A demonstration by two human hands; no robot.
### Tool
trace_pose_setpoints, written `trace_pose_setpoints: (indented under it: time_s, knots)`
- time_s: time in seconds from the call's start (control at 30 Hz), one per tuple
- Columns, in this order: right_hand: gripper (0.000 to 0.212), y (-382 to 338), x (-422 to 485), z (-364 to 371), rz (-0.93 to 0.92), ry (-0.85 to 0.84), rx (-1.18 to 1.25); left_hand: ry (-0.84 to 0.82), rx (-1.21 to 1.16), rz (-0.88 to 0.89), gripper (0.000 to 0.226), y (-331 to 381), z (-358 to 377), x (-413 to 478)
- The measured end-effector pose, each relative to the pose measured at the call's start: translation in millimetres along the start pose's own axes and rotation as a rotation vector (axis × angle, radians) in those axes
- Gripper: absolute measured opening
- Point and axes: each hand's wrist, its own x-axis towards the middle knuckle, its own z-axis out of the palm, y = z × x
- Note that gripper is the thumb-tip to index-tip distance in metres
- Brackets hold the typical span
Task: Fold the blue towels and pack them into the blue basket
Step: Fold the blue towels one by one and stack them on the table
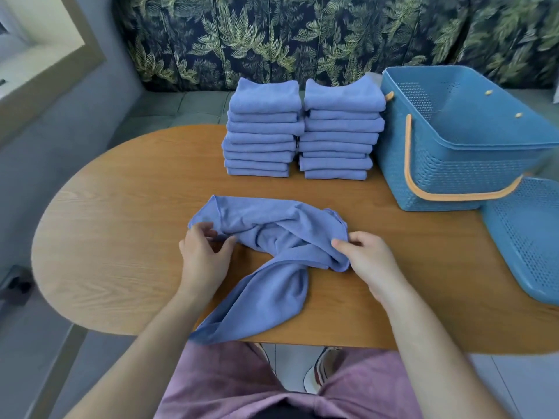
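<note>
A crumpled blue towel [266, 237] lies unfolded on the wooden table [121, 225], with one end hanging over the near edge. My left hand [202, 252] pinches the towel's left edge with curled fingers. My right hand [367, 255] grips a bunched fold at the towel's right side. Behind it stand two stacks of folded blue towels, a left stack [263, 128] and a right stack [340, 128]. The blue basket [453, 164] with orange handles stands to the right of the stacks and looks empty.
The basket's blue perforated lid [526, 237] lies flat at the table's right edge. A leaf-patterned sofa back [302, 34] runs behind the table. My lap in pink shorts is below the near edge.
</note>
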Motion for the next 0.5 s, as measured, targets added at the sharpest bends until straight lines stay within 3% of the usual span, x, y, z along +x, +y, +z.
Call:
trace_pose_setpoints:
  time_s: [0.1,0.2,0.3,0.5]
  knots:
    - [0.026,5,-8,5,-0.075,0.026,-0.091,0.020,0.157,0.095,0.024,4,4,3]
    - [0.025,8,-10,11,-0.139,0.069,-0.138,-0.072,0.205,0.020,0.037,10,3,19]
    - [0.019,3,-9,9,-0.202,0.155,-0.039,-0.121,0.070,-0.003,0.045,23,3,27]
    - [0.022,-29,-1,-12,-0.229,0.197,0.209,-0.058,-0.310,-0.036,0.029,74,-23,33]
